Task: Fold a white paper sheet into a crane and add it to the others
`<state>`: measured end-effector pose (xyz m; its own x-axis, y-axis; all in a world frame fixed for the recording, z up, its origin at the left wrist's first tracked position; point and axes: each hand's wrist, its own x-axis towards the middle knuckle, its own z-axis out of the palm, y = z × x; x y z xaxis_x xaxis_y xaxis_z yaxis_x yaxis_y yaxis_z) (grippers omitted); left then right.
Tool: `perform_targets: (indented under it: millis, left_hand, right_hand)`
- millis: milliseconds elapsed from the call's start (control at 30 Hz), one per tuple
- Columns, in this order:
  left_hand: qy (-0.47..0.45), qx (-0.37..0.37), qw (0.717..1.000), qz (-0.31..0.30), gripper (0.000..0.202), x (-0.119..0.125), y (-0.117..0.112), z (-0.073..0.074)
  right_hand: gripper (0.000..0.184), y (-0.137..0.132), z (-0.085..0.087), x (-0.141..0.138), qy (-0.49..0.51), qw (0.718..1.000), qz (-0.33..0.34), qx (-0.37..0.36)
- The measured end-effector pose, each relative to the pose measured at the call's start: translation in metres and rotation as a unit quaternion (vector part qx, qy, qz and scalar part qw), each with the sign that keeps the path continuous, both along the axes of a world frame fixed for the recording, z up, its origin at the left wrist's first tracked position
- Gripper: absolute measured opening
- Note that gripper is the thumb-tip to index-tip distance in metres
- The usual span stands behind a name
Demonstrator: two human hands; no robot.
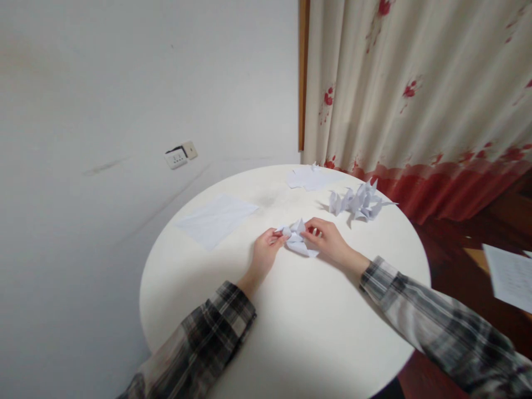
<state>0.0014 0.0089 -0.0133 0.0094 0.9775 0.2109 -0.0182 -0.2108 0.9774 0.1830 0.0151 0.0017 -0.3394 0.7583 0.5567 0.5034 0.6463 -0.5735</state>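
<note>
Head view: looking down over a round white table (299, 332), with both forearms reaching forward in plaid sleeves (208, 338).
Left hand (266, 252): lying low over the tabletop, wrist straight, fingers curled in and pinching the left edge of a folded white paper piece (297, 238) between thumb and fingertips.
Right hand (328, 238): coming in from the right, palm turned down, fingers bent and closing on the right side of the same paper piece; the knuckles are arching just above the table.
Folded paper piece: sitting between the two hands, held by both, its pointed flaps sticking up and toward the far side, its lower part resting on or just over the table; I cannot tell which.
Pile of folded paper figures (359, 202): standing beyond the right hand and a little to its right, well apart from it, points sticking upward.
Flat sheet (216, 219): lying beyond and to the left of the left hand, apart from it.
Loose sheets at the far edge (307, 177): lying beyond both hands, near the curtain (415, 83).
Containers: not showing in this view; all the paper is lying straight on the tabletop.
Printed sheet (509, 274): lying off the table, far to the right of the right hand.
</note>
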Motion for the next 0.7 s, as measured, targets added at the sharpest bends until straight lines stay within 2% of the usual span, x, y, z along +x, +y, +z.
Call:
perform_targets:
  millis: [200,367,500,700]
  left_hand:
    - [-0.059,-0.014,0.998,-0.010,0.020,0.001,0.002,-0.002]
    - [-0.079,-0.045,0.996,-0.005,0.025,0.002,-0.004,0.004]
    - [-0.101,-0.077,0.992,-0.009,0.028,0.002,-0.007,0.006]
    - [-0.153,-0.086,0.983,-0.045,0.026,0.002,-0.006,0.007]
  right_hand:
    - [0.013,-0.002,0.002,0.000,0.006,1.000,-0.018,0.000]
    - [0.014,0.001,0.000,-0.001,0.068,0.997,-0.019,-0.027]
    - [0.018,0.007,-0.005,0.000,0.141,0.984,0.006,-0.109]
    - [0.024,0.010,-0.003,0.000,0.245,0.938,0.043,-0.243]
